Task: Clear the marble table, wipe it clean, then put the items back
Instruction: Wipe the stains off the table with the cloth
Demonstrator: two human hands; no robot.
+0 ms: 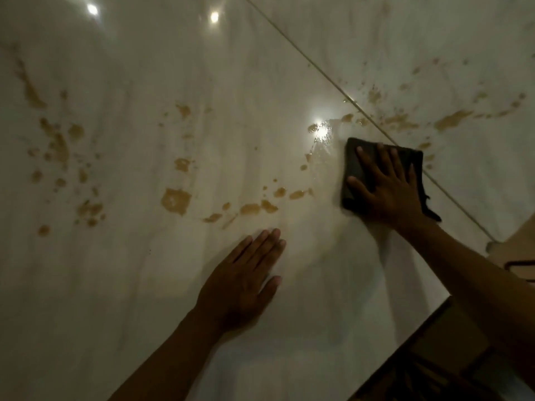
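The glossy white marble table [144,285] fills the view, with brown veining blotches and a diagonal seam. My right hand [389,189] lies flat, fingers spread, pressing a folded dark cloth [354,163] onto the marble at the right of centre, just beside the seam. A wet sheen [322,134] shows on the surface to the upper left of the cloth. Lower down and left of centre, my left hand [246,282] rests palm down on bare marble, fingers straight and together, holding nothing.
The table's edge [405,342] runs diagonally at the lower right, with wooden furniture [451,342] below it in shadow. A dark-rimmed object [521,264] pokes in at the right edge. Ceiling lights reflect as bright spots on the marble.
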